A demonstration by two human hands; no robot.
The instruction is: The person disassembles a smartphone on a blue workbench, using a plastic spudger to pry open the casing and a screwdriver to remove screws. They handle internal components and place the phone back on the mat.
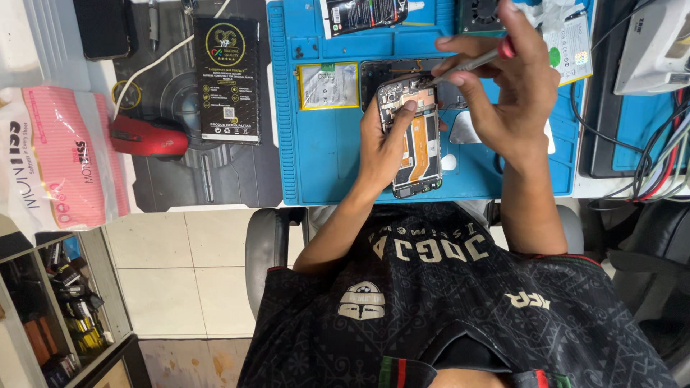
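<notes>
My left hand (384, 144) grips an opened smartphone (420, 147), back cover off, its circuit board and orange flex cable showing. It is held over the blue work mat (323, 165). My right hand (514, 86) holds a thin metal screwdriver with a red end (471, 63); its tip touches the phone's upper part near the camera area. A flat phone battery with a yellow border (329, 86) lies on the mat, left of the phone.
A black box (228, 79) and a red computer mouse (149, 136) sit on a dark desk pad at left. A pink tissue pack (61, 165) lies at the far left. Cables (654, 165) and a white device (658, 47) crowd the right side. A shelf of small parts (65, 309) stands lower left.
</notes>
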